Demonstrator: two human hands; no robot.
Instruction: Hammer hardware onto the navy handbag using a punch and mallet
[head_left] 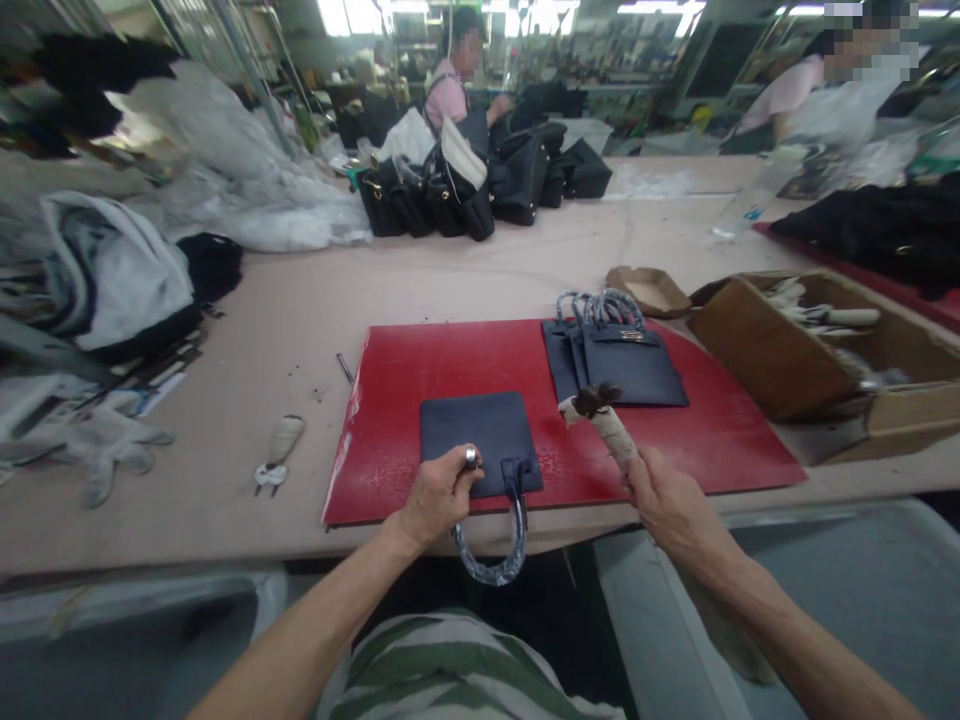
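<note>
My left hand [442,492] pinches a short metal punch [471,457], its round shiny end facing up, over a dark navy leather bag panel [476,425]. The panel lies on a red board [397,365], and its plastic-wrapped handle [491,574] hangs past the table's front edge. To the right, my right hand [664,490] grips a hammer [611,430] by its tape-wrapped handle. The hammer's dark head is raised in front of a few dark bag panels [630,370] with wrapped handles, stacked on the board. Where the punch's lower tip rests is hidden by my fingers.
Nippers [279,455] and a glove [109,445] lie at the left. A cardboard box [787,350] of tools stands at the right, near a small tray [649,290]. Black bags [457,190] stand at the back. Two people [448,95] are across the table.
</note>
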